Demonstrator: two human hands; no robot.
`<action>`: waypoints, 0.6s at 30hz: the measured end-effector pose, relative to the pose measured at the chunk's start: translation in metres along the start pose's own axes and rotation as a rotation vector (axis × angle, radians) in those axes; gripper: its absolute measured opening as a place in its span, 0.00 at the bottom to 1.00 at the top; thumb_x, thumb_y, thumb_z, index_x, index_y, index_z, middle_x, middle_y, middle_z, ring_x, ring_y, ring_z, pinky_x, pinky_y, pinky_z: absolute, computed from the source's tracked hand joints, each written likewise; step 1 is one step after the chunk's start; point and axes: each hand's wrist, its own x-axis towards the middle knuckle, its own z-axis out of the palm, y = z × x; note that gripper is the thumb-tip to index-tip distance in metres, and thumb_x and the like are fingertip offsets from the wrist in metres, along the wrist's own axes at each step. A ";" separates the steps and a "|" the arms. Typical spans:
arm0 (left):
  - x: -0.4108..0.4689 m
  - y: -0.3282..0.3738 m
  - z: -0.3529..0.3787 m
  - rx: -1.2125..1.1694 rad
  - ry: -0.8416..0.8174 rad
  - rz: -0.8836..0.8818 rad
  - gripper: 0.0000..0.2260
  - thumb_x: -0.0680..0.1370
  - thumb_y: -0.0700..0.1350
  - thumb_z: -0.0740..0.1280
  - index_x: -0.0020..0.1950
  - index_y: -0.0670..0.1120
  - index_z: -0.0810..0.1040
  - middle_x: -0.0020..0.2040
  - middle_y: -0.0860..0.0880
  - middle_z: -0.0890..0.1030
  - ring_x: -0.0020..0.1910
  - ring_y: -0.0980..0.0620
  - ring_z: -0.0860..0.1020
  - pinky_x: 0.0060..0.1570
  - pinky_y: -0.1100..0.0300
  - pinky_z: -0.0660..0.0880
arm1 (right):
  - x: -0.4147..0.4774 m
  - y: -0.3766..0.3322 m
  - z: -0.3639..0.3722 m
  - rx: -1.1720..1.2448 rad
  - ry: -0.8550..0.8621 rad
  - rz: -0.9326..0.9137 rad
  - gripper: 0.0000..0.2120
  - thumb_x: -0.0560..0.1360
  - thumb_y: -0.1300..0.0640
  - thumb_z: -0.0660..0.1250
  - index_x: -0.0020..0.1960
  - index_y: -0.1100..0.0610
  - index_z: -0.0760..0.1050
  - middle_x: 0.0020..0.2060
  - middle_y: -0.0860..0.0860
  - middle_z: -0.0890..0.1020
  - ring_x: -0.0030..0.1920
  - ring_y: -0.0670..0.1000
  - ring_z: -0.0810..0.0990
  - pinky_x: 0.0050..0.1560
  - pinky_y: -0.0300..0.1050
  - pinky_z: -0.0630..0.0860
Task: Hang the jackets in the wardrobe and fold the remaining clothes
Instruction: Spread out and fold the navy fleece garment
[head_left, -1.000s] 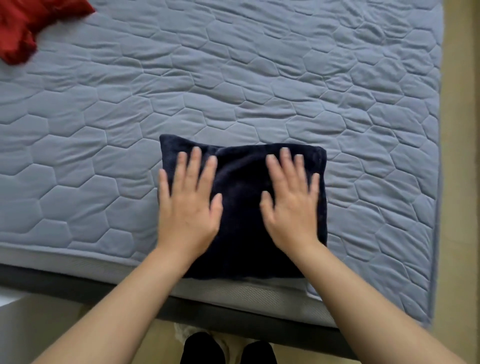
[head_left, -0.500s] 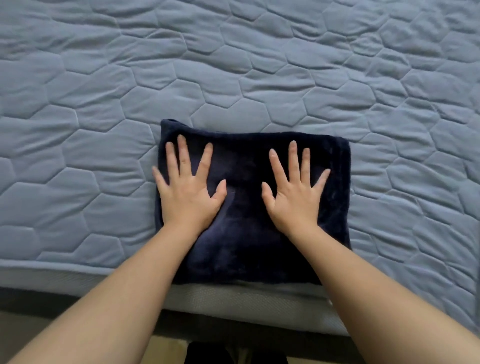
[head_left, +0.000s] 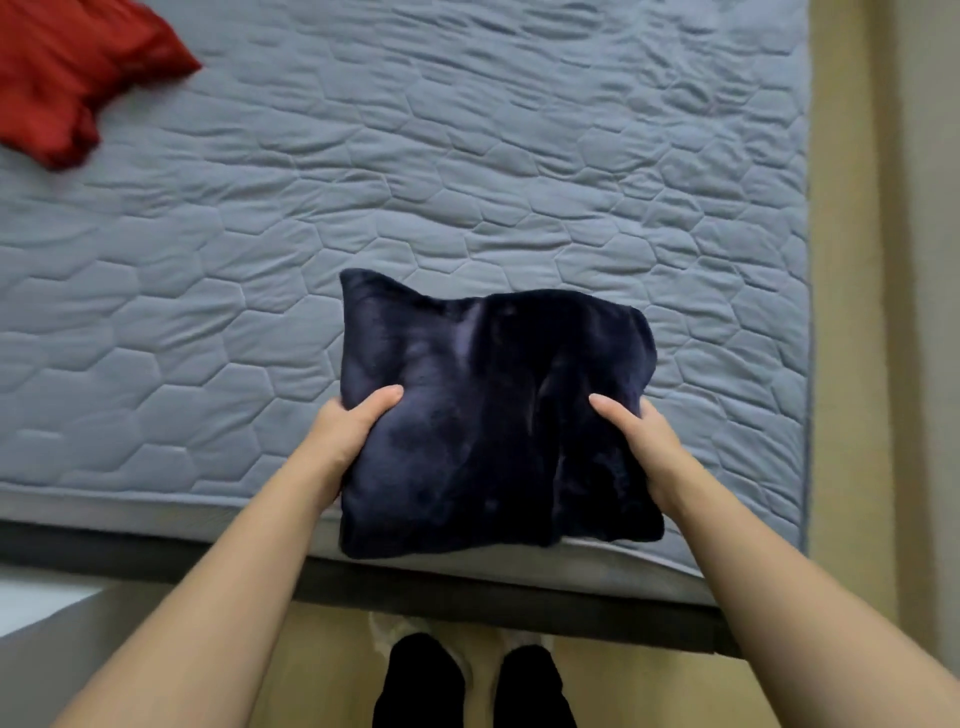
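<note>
Grey quilted mattress (head_left: 467, 171) — folded navy garment (head_left: 493, 415) gripped by left hand (head_left: 343, 436) and right hand (head_left: 644, 441), fingers (head_left: 382, 402) clamped round its sides.

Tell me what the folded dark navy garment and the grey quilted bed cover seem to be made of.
The folded dark navy garment: probably plush fleece or velour; its thick pile shows a soft sheen with lighter brushed streaks. The grey quilted bed cover: matte padded textile, stitched into puffy hexagons with fine wrinkles; the fibre cannot be told.
</note>
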 end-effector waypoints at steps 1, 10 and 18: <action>-0.022 0.015 -0.003 0.008 0.011 0.022 0.14 0.74 0.48 0.71 0.57 0.44 0.79 0.50 0.47 0.83 0.51 0.49 0.81 0.45 0.59 0.77 | -0.022 -0.016 0.003 -0.019 0.010 -0.041 0.15 0.75 0.55 0.69 0.61 0.54 0.74 0.52 0.53 0.84 0.47 0.48 0.83 0.43 0.40 0.78; -0.248 0.103 -0.028 0.279 0.406 0.322 0.24 0.70 0.53 0.72 0.62 0.46 0.71 0.58 0.45 0.79 0.58 0.43 0.76 0.52 0.55 0.71 | -0.224 -0.103 0.078 -0.398 -0.092 -0.514 0.26 0.70 0.52 0.72 0.62 0.48 0.61 0.52 0.40 0.74 0.57 0.47 0.75 0.59 0.46 0.71; -0.468 0.078 -0.099 -0.007 0.941 0.312 0.21 0.70 0.55 0.70 0.59 0.49 0.71 0.54 0.50 0.79 0.53 0.46 0.77 0.50 0.55 0.73 | -0.392 -0.144 0.125 -0.524 -0.624 -0.765 0.22 0.71 0.55 0.70 0.60 0.50 0.64 0.49 0.36 0.74 0.50 0.38 0.76 0.55 0.48 0.74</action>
